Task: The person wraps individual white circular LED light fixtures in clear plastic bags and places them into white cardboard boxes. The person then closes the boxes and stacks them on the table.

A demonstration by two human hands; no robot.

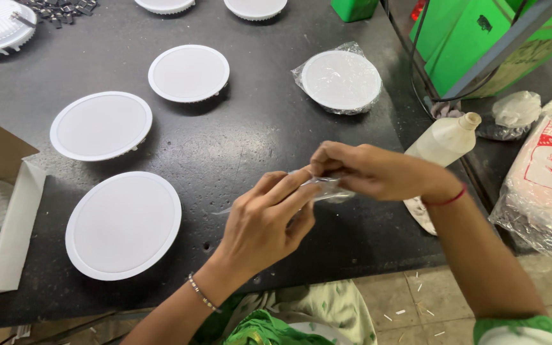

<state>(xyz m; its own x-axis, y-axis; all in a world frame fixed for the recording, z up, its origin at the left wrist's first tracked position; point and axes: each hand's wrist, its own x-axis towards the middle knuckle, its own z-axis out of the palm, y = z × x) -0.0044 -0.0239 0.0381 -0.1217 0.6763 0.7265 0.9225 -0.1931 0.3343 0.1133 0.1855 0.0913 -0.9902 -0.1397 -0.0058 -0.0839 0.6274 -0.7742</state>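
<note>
Both hands meet above the front edge of the dark speckled table (237, 140), pinching a thin, crinkly clear plastic bag (327, 187) between them. The left hand (266, 223) has its fingers closed on the near end; the right hand (368, 171) grips the far end. The bag stretches roughly left to right. Smooth round white lamp discs (122, 223) lie flat nearby, one (341, 80) wrapped in glossy film. A soft translucent squeeze bottle (445, 139) lies beside the right wrist.

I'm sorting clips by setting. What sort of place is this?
Probably a small workshop packing round light fittings. Identical white round panels lie in a row on a dark workbench, one already wrapped in clear plastic, and both hands pinch a clear plastic bag.
</note>
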